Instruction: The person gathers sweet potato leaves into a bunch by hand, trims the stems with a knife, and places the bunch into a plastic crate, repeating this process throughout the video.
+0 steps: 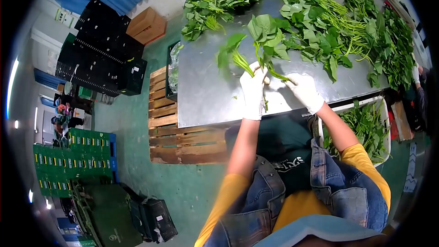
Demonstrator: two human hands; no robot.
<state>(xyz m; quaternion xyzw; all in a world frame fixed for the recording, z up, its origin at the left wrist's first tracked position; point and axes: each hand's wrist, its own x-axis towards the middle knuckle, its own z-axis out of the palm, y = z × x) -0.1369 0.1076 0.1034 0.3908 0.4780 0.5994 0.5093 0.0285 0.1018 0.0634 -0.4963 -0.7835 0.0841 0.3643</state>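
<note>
My left hand (253,92), in a white glove, is closed around the stems of a small bunch of leafy greens (239,59) over the front part of the metal table (201,82). To its right, my right hand (304,92), also gloved in white, pinches the lower end of a leafy stem (275,74). The leaves of that stem point away from me, up toward the big heap of greens (315,27) on the table. A few small bits of leaf and stem lie near my left hand.
A white crate (388,128) of greens stands below the table edge at right. Wooden pallets (192,146) lie on the floor at left. Green crates (73,160), black crates (100,41) and a cardboard box (146,25) are farther left. A co-worker's gloved hand (415,72) shows far right.
</note>
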